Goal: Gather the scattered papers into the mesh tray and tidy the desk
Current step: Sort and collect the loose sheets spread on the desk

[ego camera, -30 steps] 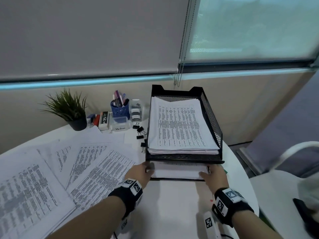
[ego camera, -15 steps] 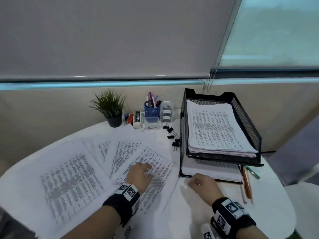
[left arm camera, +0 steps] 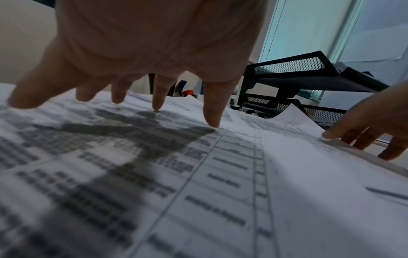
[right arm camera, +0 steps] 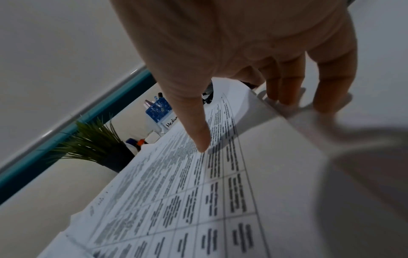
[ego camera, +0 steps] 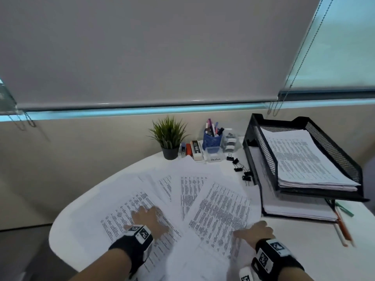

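Left hand: my left hand [ego camera: 147, 218] lies spread wide, fingertips [left arm camera: 210, 120] pressing the printed sheet [ego camera: 129, 216] toward the tabletop's [ego camera: 81, 220] left edge; it grips nothing.
Right hand: my right hand [ego camera: 254, 232] has its thumb [right arm camera: 198, 137] on top of the nearer sheet [ego camera: 219, 216] and its other fingers [right arm camera: 287, 90] at that sheet's right edge, apparently curling under it. I judge this a light pinch; the wrist view is blurred there.
Papers: the scattered papers [ego camera: 190, 189] fan overlapping across the middle of the tabletop, none squared up.
Mesh tray: the mesh tray [ego camera: 263, 147] stands at the right edge, two tiers, each already carrying a stack.
Risk, slipping: loose overlapping sheets may slide apart or off the near edge if I sweep them together too fast with flat hands.
Risk, creasing: the sheet under my right hand bows upward; pulling on one edge could fold it.
Risk, clips: binder clips [ego camera: 238, 165] lie just beside the tray's left side, and papers pushed that way could drag them.
Hidden: how many sheets lie under the top ones I cannot tell.
Cut off: the near edge of the tabletop falls below the head view.
Unclear: the print is too blurred to read.
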Demonstrator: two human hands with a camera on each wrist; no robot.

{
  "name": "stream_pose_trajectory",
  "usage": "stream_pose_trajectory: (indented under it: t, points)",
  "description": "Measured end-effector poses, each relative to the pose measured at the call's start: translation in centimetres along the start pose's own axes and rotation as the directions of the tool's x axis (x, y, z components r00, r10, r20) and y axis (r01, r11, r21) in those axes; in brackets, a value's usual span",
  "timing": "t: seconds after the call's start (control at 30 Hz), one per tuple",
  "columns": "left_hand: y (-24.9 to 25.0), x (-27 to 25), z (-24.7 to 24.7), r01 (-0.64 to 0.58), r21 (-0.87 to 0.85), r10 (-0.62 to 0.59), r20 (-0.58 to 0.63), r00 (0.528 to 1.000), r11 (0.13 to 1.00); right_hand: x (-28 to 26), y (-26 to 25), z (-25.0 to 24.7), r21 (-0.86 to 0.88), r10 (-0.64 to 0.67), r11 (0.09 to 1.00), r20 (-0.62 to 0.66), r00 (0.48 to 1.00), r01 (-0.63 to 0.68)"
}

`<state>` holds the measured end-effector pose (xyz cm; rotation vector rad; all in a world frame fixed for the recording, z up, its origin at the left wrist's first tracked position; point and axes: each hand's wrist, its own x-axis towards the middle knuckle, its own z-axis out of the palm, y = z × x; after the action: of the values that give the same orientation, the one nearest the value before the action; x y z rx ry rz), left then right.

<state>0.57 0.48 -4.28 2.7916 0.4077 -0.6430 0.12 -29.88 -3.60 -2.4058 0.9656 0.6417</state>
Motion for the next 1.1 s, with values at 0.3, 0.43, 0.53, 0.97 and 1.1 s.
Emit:
stream_pose_trajectory:
  t: [0.3, 0.43, 0.53, 0.97, 1.1]
  points:
    - [-1.3, 0.8, -0.2, -0.164, 0.009, 0.162, 0.116, 0.980, 0.986, -0.5, -0.8, 1.8, 0.019, 0.117, 0.993, -0.090, 0.989, -0.116]
    - [-1.2, 0.6, -0.7, -0.252, 0.012, 0.249, 0.111, 0.962, 0.968, -0.5, -0.9, 1.9, 0.049, 0.017, 0.999, -0.123, 0.992, -0.011]
    - [-1.2, 0.5, -0.8, -0.325, -0.034, 0.327, 0.116, 0.938, 0.945, -0.6, -0.6, 1.3, 0.208, -0.082, 0.972, -0.141, 0.987, 0.110]
    - [-0.6, 2.0, -2.1, -0.084, 0.004, 0.084, 0.071, 0.994, 0.996, 0.7, -0.4, 0.7, 0.016, -0.181, 0.982, -0.238, 0.954, 0.191]
    - [-0.3, 1.8, -1.8, -0.171, 0.006, 0.170, 0.104, 0.980, 0.985, 0.1, -1.7, 1.6, 0.132, -0.212, 0.963, -0.162, 0.964, 0.234]
